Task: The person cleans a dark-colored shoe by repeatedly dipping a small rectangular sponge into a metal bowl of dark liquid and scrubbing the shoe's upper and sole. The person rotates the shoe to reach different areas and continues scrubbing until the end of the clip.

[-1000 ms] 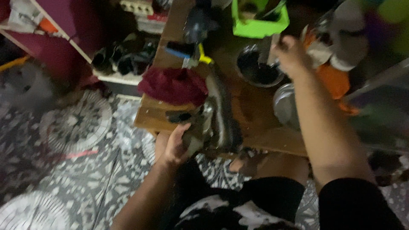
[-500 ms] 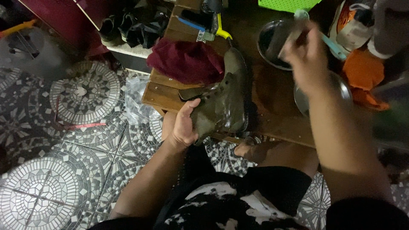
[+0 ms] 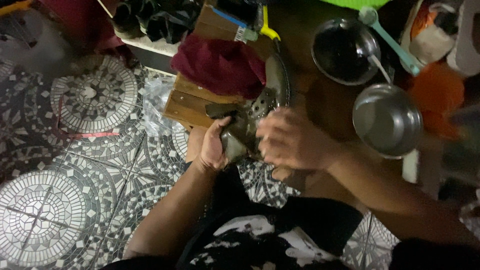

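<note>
Olive boot (image 3: 260,107), gripped between both hands (image 3: 250,142)

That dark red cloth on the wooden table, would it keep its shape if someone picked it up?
Probably not. The dark red cloth lies bunched in soft folds on the wooden table, so it would likely droop and hang limp. It looks light for its size, and unlikely to roll or slide. One edge seems to touch the olive boot, so tugging the cloth might drag against it.
</note>
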